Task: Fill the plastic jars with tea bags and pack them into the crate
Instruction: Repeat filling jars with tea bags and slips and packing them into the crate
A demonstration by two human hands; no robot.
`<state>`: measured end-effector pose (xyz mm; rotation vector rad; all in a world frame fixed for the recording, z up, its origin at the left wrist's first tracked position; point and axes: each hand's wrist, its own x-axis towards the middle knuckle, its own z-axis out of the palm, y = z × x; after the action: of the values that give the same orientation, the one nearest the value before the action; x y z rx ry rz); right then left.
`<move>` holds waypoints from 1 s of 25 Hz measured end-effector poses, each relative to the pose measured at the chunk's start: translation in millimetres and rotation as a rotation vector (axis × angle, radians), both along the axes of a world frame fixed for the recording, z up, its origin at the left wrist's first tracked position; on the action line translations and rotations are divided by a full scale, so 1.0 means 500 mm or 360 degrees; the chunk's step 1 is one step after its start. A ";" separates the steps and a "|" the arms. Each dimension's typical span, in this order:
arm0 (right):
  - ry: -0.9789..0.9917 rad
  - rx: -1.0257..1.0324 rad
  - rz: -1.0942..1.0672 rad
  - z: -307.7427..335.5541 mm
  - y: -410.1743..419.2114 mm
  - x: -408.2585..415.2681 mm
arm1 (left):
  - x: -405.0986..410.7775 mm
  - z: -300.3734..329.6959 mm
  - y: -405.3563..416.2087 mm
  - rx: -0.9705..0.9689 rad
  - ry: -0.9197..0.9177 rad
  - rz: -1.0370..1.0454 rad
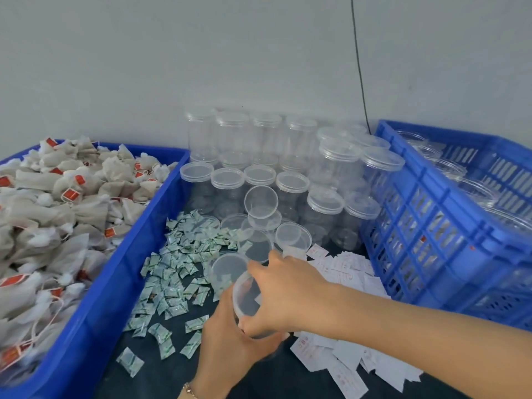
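Both hands (230, 338) (288, 292) gripping jar (247, 300), sachets (172, 272) (scattered) beside

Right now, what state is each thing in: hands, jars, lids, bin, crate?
Left hand: gripping the held jar from below.
Right hand: gripping the held jar's rim.
Held jar: open, tilted, no tea bags visible inside.
Stacked jars: lidded, empty.
Loose lids: off, piled on the table.
Tea bag bin: heaped full.
Crate: holds clear jars.
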<state>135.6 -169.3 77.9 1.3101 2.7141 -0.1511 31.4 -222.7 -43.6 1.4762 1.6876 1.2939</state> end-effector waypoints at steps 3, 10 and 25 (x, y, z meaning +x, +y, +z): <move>0.0010 -0.0088 0.0058 0.000 0.008 0.006 | -0.001 -0.007 0.001 -0.0018 -0.0036 0.0083; -0.0438 -0.0422 0.0601 0.060 0.035 0.009 | -0.011 -0.019 0.007 -0.0023 -0.0004 0.0057; -0.0328 -0.0347 0.0191 0.065 0.004 -0.023 | -0.013 -0.016 0.006 0.0078 -0.0028 -0.0068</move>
<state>124.1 -167.3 110.5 1.0391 2.5118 -0.2753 24.7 -219.9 -51.6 1.5163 1.6153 1.3304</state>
